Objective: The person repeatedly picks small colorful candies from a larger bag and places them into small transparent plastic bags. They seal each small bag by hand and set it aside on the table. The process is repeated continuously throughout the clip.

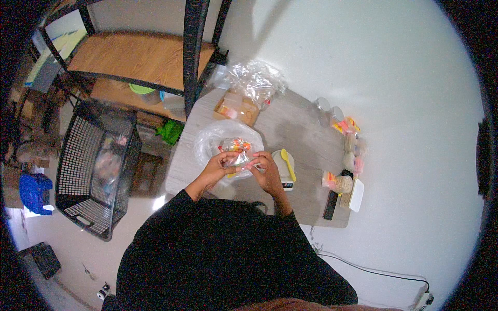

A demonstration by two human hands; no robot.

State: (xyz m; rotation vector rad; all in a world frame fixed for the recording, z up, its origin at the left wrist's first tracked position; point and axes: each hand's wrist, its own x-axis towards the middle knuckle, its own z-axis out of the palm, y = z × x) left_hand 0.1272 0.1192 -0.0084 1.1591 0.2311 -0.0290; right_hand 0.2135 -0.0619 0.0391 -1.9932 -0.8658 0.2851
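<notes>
Both hands are closed on a small clear plastic bag [241,157] with red, orange and yellow markings. My left hand [218,167] pinches its left side, my right hand [265,170] its right side near the lower edge. Whether the bag holds anything I cannot tell. Beneath it sits a wide, round, clear or whitish plastic basin [203,141], partly covered by my hands. Just right of my right hand stands a white scale [280,158]. A yellow spoon [287,161] lies across the scale.
A cardboard box [248,115] and loose clear plastic bags [254,80] lie at the table's back. Jars [336,115], packets and a dark phone-like slab [330,205] line the right side by the wall. Left are a black basket [98,181] and a shelf [137,57].
</notes>
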